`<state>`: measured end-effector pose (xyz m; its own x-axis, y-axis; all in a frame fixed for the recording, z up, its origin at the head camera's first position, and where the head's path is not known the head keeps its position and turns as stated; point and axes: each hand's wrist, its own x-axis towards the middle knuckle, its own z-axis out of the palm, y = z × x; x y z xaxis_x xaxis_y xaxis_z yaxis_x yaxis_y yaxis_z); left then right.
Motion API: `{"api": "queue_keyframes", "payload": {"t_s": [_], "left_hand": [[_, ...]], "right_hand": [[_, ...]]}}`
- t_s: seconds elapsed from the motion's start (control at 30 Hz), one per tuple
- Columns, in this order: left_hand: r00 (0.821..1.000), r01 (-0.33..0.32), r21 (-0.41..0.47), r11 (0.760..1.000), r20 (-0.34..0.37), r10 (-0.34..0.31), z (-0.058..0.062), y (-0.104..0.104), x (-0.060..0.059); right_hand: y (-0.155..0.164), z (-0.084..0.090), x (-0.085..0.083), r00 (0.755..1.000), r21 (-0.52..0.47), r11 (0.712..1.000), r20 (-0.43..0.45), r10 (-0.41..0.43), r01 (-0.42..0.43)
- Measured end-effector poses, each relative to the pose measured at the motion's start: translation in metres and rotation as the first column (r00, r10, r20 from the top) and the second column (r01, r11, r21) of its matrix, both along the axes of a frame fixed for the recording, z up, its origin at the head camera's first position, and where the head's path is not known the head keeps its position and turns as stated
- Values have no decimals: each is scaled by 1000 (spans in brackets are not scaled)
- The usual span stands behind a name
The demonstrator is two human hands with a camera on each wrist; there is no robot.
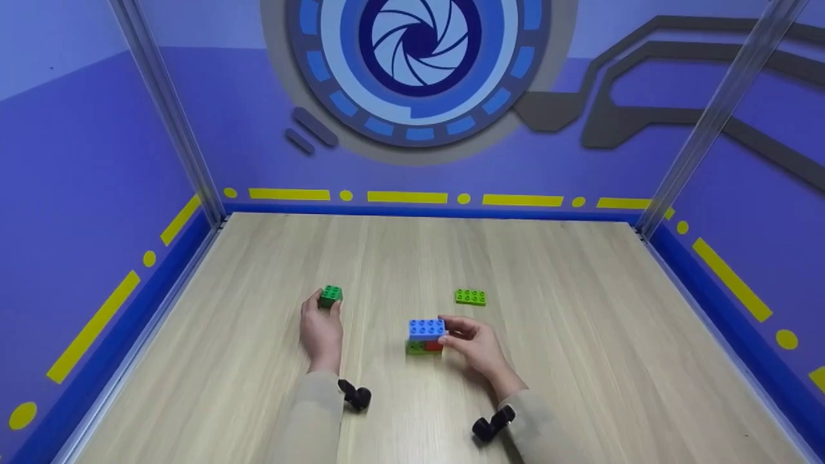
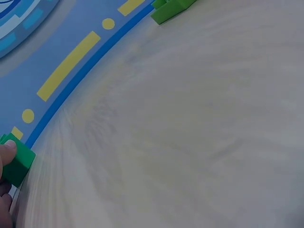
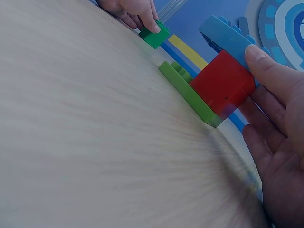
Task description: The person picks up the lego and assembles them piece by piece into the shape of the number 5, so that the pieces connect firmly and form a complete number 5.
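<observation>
In the head view my left hand pinches a dark green brick between thumb and fingers, left of centre on the table. My right hand grips one end of a flat blue brick. As the right wrist view shows, this blue brick lies on a red brick, overhanging it on one side. Under the red brick, at one end, is a flat lime green brick with bare studs beside the red one. Whether blue is fully pressed onto red, I cannot tell.
A second flat lime green brick lies alone on the wooden table, beyond my right hand. Blue printed walls stand around the table's back and sides, with metal posts at the corners.
</observation>
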<state>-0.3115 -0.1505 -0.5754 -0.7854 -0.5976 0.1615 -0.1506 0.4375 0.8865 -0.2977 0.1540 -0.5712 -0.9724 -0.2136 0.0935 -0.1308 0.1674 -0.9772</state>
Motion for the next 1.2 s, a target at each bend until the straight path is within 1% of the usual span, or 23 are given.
{"api": "queue_keyframes", "payload": {"t_s": [0.17,0.27,0.37,0.53,0.6,0.8,0.93,1.1,1.2], "left_hand": [[999,32,51,998,-17,-31,1,1,5],[997,61,114,992,-46,-56,1,1,10],[996,78,161,984,-56,-70,1,0,14],[995,95,190,977,-52,-87,3,0,20],[993,106,217,970,-65,-94,3,1,22],[988,141,313,939,-104,-114,6,5,29],[982,174,345,922,-136,-134,7,9,32],[965,233,362,902,-197,-170,8,13,35],[947,291,386,875,-249,-205,9,17,37]], "right_hand": [[1,1,-1,1000,-2,1000,8,1,-1],[0,2,-1,1000,-1,1000,6,1,-1],[0,2,0,1000,6,1000,-2,-2,2],[0,2,0,1000,8,1000,0,-3,3],[-1,1,0,1000,3,1000,-3,-3,3],[-2,0,-1,1000,18,1000,-14,-16,17],[-2,-1,-1,1000,32,999,-9,-24,24],[-2,-1,-1,1000,27,999,-6,-20,21],[-1,0,-1,1000,27,1000,2,-16,15]]}}
